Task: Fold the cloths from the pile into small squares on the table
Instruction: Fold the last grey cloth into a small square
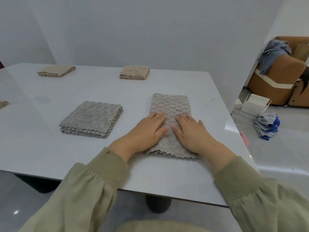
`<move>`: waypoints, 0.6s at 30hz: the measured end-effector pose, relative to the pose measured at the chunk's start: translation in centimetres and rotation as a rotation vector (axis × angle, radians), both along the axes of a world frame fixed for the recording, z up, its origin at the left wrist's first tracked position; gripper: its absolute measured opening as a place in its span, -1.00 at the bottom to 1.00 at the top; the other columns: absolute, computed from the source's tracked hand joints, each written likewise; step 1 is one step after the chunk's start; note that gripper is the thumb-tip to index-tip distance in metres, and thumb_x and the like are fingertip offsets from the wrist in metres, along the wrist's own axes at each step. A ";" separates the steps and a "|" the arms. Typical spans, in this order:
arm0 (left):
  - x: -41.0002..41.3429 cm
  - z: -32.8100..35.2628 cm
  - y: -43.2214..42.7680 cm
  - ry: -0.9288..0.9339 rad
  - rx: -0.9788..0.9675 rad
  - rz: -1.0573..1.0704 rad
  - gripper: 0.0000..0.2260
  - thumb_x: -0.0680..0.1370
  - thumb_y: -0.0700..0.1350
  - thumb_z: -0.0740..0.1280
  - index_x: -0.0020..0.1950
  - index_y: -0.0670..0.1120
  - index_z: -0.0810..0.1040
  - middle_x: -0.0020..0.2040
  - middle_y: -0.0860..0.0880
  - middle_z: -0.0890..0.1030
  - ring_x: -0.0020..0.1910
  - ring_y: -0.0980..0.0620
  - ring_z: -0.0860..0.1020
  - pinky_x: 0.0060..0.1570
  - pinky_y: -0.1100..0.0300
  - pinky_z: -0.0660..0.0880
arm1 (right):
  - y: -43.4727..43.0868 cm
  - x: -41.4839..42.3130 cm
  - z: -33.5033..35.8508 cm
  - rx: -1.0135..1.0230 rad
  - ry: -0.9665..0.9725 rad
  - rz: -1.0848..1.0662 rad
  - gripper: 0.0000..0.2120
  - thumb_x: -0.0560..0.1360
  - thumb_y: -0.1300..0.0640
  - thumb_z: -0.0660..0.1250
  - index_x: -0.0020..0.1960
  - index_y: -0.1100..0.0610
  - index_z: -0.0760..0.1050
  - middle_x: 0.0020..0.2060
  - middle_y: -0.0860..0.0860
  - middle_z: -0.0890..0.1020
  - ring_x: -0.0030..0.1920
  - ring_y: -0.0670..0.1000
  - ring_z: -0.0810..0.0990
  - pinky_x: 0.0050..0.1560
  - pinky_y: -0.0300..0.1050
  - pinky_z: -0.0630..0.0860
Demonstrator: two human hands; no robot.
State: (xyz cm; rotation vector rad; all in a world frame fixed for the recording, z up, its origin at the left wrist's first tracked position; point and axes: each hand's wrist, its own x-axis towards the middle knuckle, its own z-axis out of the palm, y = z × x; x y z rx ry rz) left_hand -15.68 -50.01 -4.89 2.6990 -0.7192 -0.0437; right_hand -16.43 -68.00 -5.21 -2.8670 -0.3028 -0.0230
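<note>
Grey folded cloth [170, 104] on table [50, 148]; left hand [148, 129], right hand [192, 131] flat, fingers straight, pressing its near half.

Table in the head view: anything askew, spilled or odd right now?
Nothing spilled or damaged. The folded grey square looks turned askew to the table edge, unlike the cloth under the left hand and right hand. An umbrella lies on the floor.

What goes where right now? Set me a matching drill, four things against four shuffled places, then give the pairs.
Things:
1 long grey cloth
2 grey folded square
3 right beige square
4 umbrella

Places:
A on the floor
B far side of the table
C pressed under the left hand and right hand
D near side, untouched

Pairs: 1-C, 2-D, 3-B, 4-A
</note>
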 end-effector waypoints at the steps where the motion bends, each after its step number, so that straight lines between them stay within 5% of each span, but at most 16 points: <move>1: -0.5 -0.2 0.2 0.019 0.083 -0.003 -0.46 0.64 0.14 -0.04 0.56 -0.06 -0.04 0.57 0.02 -0.05 0.53 0.08 -0.13 0.49 0.08 -0.10 | -0.3 -0.2 -0.2 -0.037 0.034 0.007 -0.45 0.62 -0.13 -0.08 0.54 0.07 0.00 0.54 -0.03 0.01 0.53 -0.01 -0.05 0.46 0.17 -0.10; 10: -1.7 -0.2 0.7 0.015 0.262 -0.025 -0.37 0.59 0.26 -0.07 0.55 -0.01 -0.17 0.56 0.04 -0.20 0.52 0.09 -0.22 0.49 0.00 -0.13 | -1.4 0.0 -0.1 -0.101 0.070 0.042 -0.46 0.62 -0.16 -0.09 0.54 -0.01 -0.05 0.54 -0.10 -0.06 0.53 -0.04 -0.13 0.45 0.21 -0.17; 13: -1.8 -0.2 0.9 0.015 0.239 -0.029 -0.37 0.59 0.25 -0.03 0.56 -0.02 -0.09 0.56 0.04 -0.11 0.53 0.08 -0.15 0.49 0.03 -0.10 | -1.4 0.1 -0.2 -0.032 0.028 0.041 -0.49 0.62 -0.13 -0.04 0.53 0.00 0.04 0.54 -0.08 0.02 0.53 -0.04 -0.06 0.46 0.19 -0.13; 16: -0.2 0.8 0.7 0.013 -0.117 0.013 -0.58 0.63 0.06 0.13 0.43 -0.11 0.36 0.43 -0.05 0.37 0.42 -0.02 0.31 0.36 0.16 0.21 | -1.6 1.0 -0.2 0.138 -0.118 -0.002 -0.60 0.62 -0.02 0.05 0.39 0.10 0.33 0.41 0.04 0.36 0.42 0.06 0.27 0.41 0.11 0.16; 18: 1.3 1.1 0.5 0.042 -0.440 0.197 -0.69 0.62 -0.04 0.18 0.33 -0.10 0.47 0.30 -0.04 0.51 0.26 0.00 0.45 0.22 0.22 0.32 | -1.8 2.1 -0.2 0.240 -0.216 -0.062 -0.68 0.61 0.04 0.10 0.24 0.18 0.46 0.19 0.13 0.54 0.21 0.15 0.47 0.22 0.03 0.37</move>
